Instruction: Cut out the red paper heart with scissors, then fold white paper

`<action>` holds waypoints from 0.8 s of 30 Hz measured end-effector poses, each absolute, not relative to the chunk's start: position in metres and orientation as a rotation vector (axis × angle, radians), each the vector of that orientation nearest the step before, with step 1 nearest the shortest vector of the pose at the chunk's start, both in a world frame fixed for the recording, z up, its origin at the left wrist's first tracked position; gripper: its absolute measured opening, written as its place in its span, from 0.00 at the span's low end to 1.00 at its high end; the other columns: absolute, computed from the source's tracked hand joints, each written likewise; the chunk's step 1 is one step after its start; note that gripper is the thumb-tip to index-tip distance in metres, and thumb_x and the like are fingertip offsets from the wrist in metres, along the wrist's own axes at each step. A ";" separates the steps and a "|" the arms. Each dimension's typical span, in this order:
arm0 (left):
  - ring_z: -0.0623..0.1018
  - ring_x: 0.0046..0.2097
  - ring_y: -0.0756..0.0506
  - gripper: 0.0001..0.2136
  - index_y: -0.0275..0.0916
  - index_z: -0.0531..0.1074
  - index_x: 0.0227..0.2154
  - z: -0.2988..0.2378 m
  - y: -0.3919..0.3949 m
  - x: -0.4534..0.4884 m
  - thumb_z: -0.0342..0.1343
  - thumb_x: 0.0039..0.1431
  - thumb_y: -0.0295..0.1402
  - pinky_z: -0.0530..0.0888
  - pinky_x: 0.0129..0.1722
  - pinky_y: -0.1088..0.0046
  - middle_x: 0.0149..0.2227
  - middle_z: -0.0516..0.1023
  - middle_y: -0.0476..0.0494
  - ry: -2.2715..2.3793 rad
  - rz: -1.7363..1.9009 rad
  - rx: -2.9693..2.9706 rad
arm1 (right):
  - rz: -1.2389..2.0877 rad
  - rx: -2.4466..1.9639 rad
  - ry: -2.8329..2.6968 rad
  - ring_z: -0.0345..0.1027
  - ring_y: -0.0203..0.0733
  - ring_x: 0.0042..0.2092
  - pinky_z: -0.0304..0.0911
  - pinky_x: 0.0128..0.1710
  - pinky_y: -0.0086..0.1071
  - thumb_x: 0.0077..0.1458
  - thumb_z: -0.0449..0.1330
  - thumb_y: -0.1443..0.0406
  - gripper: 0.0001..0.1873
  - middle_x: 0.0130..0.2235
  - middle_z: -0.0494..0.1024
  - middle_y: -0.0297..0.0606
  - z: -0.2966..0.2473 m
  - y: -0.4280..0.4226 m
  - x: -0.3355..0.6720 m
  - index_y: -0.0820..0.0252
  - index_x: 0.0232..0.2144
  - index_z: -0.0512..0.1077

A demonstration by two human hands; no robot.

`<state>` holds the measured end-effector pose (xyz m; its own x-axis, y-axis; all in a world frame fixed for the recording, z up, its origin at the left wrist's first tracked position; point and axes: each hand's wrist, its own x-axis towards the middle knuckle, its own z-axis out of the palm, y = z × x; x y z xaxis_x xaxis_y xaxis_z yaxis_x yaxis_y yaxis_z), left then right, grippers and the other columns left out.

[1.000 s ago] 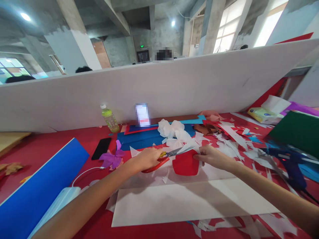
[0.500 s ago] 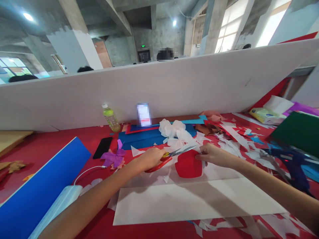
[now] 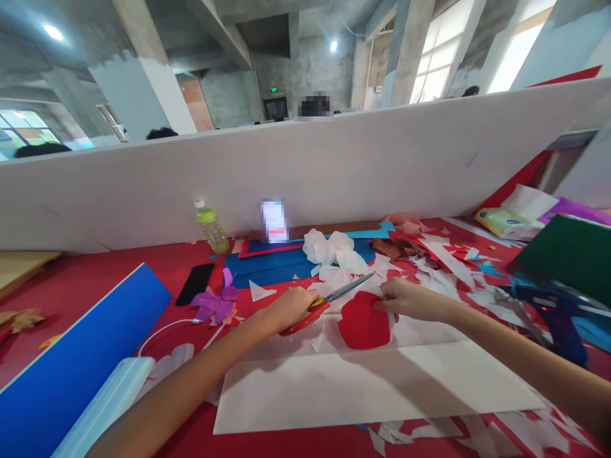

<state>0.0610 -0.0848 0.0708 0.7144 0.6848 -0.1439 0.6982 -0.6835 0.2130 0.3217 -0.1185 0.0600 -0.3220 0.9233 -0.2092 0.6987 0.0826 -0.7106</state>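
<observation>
The left hand (image 3: pixel 296 308) has its fingers closed round the scissors (image 3: pixel 347 288); beside the blades, above white sheets (image 3: pixel 382 381), red paper (image 3: pixel 363 324) is pinched by the right hand's (image 3: pixel 415 299) fingers (trimming, seemingly). Another cut calls for realigning paper and blades.

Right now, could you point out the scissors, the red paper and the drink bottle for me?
Scissors (image 3: pixel 338 294): head view, on the metal blades, close to the handles.
Red paper (image 3: pixel 365 323): head view, middle of the sheet.
Drink bottle (image 3: pixel 211 228): head view, middle of its body.
</observation>
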 end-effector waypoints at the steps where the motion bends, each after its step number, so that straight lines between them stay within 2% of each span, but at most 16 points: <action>1: 0.72 0.27 0.49 0.10 0.37 0.66 0.28 0.069 -0.083 0.060 0.40 0.59 0.26 0.61 0.24 0.76 0.30 0.74 0.45 1.101 -0.049 2.661 | 1.078 -1.614 -2.077 0.64 0.35 0.21 0.54 0.19 0.27 0.44 0.55 0.63 0.12 0.17 0.68 0.33 0.060 -0.118 0.322 0.60 0.13 0.60; 4: 0.74 0.32 0.46 0.09 0.37 0.66 0.33 0.061 -0.075 0.057 0.40 0.60 0.30 0.64 0.27 0.74 0.35 0.76 0.43 1.184 0.022 2.666 | 1.103 -1.591 -2.088 0.64 0.36 0.22 0.55 0.20 0.27 0.44 0.54 0.62 0.12 0.17 0.68 0.34 0.064 -0.119 0.324 0.60 0.14 0.62; 7: 0.75 0.36 0.42 0.11 0.35 0.66 0.37 0.050 -0.068 0.055 0.42 0.59 0.36 0.67 0.30 0.71 0.37 0.75 0.37 1.401 -0.047 2.702 | 1.074 -1.612 -2.112 0.62 0.35 0.21 0.52 0.19 0.27 0.44 0.55 0.61 0.14 0.17 0.69 0.34 0.071 -0.119 0.325 0.60 0.13 0.61; 11: 0.76 0.38 0.38 0.18 0.35 0.68 0.34 0.036 -0.066 0.053 0.43 0.57 0.45 0.69 0.32 0.68 0.38 0.75 0.34 1.497 -0.142 2.763 | 1.030 -1.629 -2.177 0.58 0.33 0.20 0.49 0.19 0.28 0.44 0.54 0.60 0.15 0.17 0.70 0.35 0.076 -0.119 0.322 0.60 0.12 0.61; 18: 0.75 0.37 0.40 0.15 0.36 0.71 0.29 0.051 -0.066 0.050 0.46 0.55 0.42 0.69 0.32 0.69 0.34 0.76 0.37 1.345 -0.393 2.743 | 1.093 -1.587 -2.135 0.60 0.34 0.20 0.50 0.19 0.28 0.42 0.55 0.61 0.14 0.17 0.68 0.33 0.075 -0.117 0.313 0.59 0.12 0.59; 21: 0.73 0.42 0.43 0.17 0.38 0.70 0.34 0.064 -0.078 0.061 0.37 0.62 0.39 0.68 0.34 0.70 0.38 0.75 0.40 1.231 0.033 2.741 | 1.151 -1.537 -2.125 0.63 0.35 0.22 0.54 0.20 0.28 0.42 0.55 0.62 0.13 0.17 0.68 0.33 0.076 -0.116 0.306 0.59 0.12 0.60; 24: 0.74 0.36 0.48 0.18 0.42 0.65 0.43 0.067 -0.095 0.079 0.35 0.63 0.44 0.67 0.32 0.74 0.37 0.75 0.48 1.071 0.354 2.499 | 1.154 -1.508 -2.134 0.63 0.35 0.21 0.54 0.20 0.27 0.42 0.54 0.64 0.12 0.17 0.67 0.32 0.077 -0.115 0.297 0.59 0.12 0.60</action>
